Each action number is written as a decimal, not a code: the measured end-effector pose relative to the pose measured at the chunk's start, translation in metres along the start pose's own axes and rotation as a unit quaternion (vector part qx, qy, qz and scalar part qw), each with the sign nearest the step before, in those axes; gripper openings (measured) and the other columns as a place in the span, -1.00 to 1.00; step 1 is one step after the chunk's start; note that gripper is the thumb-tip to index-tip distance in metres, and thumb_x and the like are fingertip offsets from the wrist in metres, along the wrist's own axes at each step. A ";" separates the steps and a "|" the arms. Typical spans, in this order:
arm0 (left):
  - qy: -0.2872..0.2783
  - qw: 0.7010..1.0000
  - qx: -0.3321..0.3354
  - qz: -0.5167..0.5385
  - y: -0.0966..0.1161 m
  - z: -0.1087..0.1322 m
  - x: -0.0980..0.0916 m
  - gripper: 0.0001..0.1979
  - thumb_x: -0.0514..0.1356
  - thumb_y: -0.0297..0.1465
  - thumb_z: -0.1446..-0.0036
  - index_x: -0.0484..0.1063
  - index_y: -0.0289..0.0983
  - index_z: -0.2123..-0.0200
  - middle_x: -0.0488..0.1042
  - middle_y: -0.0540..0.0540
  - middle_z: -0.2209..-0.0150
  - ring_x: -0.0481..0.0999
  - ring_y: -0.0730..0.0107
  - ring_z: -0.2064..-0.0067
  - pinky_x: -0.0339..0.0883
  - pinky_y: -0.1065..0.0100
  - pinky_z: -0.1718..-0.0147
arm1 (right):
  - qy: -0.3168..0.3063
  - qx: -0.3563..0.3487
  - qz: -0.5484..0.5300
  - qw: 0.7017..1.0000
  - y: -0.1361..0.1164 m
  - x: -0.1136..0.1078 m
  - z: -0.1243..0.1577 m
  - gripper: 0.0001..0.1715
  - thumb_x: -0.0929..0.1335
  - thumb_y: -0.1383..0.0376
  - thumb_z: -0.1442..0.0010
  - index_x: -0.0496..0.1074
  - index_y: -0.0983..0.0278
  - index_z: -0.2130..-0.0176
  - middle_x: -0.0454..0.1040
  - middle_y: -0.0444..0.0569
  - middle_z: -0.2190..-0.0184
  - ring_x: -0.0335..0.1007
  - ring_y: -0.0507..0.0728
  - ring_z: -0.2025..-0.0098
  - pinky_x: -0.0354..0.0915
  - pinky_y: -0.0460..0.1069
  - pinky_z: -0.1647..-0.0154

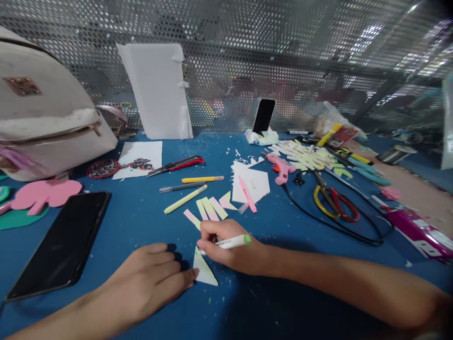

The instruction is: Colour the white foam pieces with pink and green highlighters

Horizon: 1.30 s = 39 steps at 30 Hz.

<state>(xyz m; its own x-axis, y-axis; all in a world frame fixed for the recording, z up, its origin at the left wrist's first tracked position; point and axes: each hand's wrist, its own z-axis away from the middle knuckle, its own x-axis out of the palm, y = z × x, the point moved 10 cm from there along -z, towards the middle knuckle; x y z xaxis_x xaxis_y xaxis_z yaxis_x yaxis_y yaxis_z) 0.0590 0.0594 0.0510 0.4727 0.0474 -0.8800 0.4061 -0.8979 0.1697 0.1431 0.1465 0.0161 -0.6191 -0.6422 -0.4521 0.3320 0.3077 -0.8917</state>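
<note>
Between the fingers of my right hand [230,245] is a white marker [231,242] with a green end pointing up to the right. The marker's lower tip is at a small triangular piece of white paper [205,274], tinted pale green toward its top corner. My left hand [152,278] lies on the blue table, fingers stretched toward the paper, one fingertip touching its left edge. It grips nothing. Just beyond my right hand are several paper strips [208,208] coloured pale green and pink. A pink highlighter [247,193] rests on a white paper sheet [260,184].
Several pens [186,199] and a red utility knife [180,164] lie farther back. At right are a pink glue gun [281,167] with its cord, scissors [336,203] and a heap of paper strips [304,153]. A black phone [63,245] and white backpack [49,108] occupy the left.
</note>
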 end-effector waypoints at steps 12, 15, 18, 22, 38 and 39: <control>-0.003 1.000 -0.002 -0.006 -0.001 0.005 0.004 -0.75 0.00 -0.53 -0.52 0.49 -0.31 0.08 0.44 0.01 0.47 0.38 0.32 0.47 0.10 0.23 0.43 | -0.072 -0.043 0.022 0.996 -0.009 0.012 0.002 -0.59 0.24 0.26 -0.31 0.18 0.26 0.56 0.24 -0.20 0.63 0.13 0.00 0.54 0.04 -0.07 0.45; -0.002 1.000 -0.002 -0.004 -0.001 0.004 0.003 -0.74 -0.01 -0.52 -0.52 0.49 -0.31 0.10 0.43 0.01 0.48 0.37 0.32 0.48 0.10 0.22 0.44 | -0.082 -0.031 -0.008 0.996 -0.008 0.013 0.003 -0.62 0.23 0.26 -0.31 0.22 0.26 0.54 0.28 -0.19 0.62 0.18 0.01 0.54 0.07 -0.08 0.45; 0.005 1.000 -0.001 -0.001 -0.001 0.004 0.003 -0.75 0.00 -0.52 -0.52 0.49 -0.31 0.09 0.44 0.00 0.48 0.36 0.32 0.48 0.08 0.22 0.46 | -0.011 -0.019 0.017 1.000 -0.007 0.000 0.001 -0.72 0.27 0.28 -0.28 0.21 0.25 0.47 0.34 -0.18 0.55 0.19 0.01 0.48 0.07 -0.08 0.43; 0.002 1.000 0.002 -0.008 -0.001 0.004 0.004 -0.77 0.03 -0.54 -0.50 0.49 -0.31 0.09 0.44 0.01 0.48 0.38 0.33 0.48 0.11 0.24 0.44 | -0.059 -0.059 0.055 0.995 -0.014 0.010 0.004 -0.64 0.22 0.30 -0.29 0.12 0.25 0.54 0.28 -0.18 0.60 0.12 0.00 0.53 0.03 -0.07 0.46; 0.009 1.000 0.005 -0.011 0.000 0.003 0.002 -0.76 0.01 -0.52 -0.52 0.48 -0.31 0.08 0.45 0.01 0.49 0.40 0.33 0.49 0.10 0.22 0.47 | -0.125 -0.122 0.043 0.984 -0.019 0.019 0.011 -0.58 0.20 0.28 -0.32 0.18 0.26 0.57 0.27 -0.18 0.63 0.13 -0.02 0.55 0.06 -0.09 0.46; 0.006 1.000 0.005 -0.010 0.000 0.003 0.002 -0.77 0.01 -0.52 -0.52 0.48 -0.31 0.07 0.45 0.01 0.48 0.41 0.33 0.49 0.11 0.22 0.47 | -0.136 -0.130 0.029 0.982 -0.019 0.021 0.012 -0.57 0.19 0.27 -0.33 0.19 0.27 0.57 0.28 -0.17 0.62 0.16 -0.02 0.55 0.08 -0.09 0.46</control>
<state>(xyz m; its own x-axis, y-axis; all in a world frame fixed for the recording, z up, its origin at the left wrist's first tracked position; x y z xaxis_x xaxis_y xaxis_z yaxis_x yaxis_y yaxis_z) 0.0580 0.0580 0.0478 0.4735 0.0705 -0.8780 0.4083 -0.9008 0.1479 0.1322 0.1191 0.0245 -0.3800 -0.7709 -0.5112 0.1471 0.4953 -0.8562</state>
